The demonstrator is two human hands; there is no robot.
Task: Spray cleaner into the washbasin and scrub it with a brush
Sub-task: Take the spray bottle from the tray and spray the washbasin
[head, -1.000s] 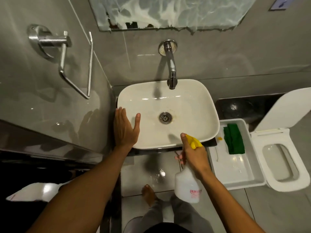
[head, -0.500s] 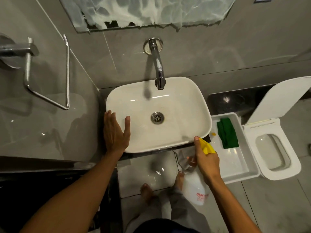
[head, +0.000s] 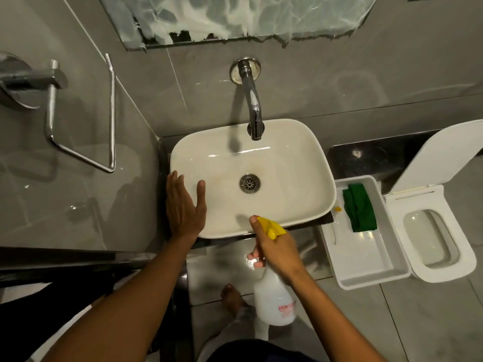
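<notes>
A white rectangular washbasin sits below a chrome wall tap, with a metal drain at its centre. My left hand rests flat on the basin's left rim, fingers spread, holding nothing. My right hand grips a white spray bottle with a yellow trigger head at the basin's front edge, nozzle pointing into the bowl. No brush is visible; a green scrub pad lies in a white tray.
The white tray stands on the floor right of the basin, next to an open toilet. A chrome towel holder juts from the left wall. A mirror hangs above. My bare foot is below the basin.
My right hand with the spray bottle swung right and then came back toward the basin's front edge. The left hand stayed on the rim.
</notes>
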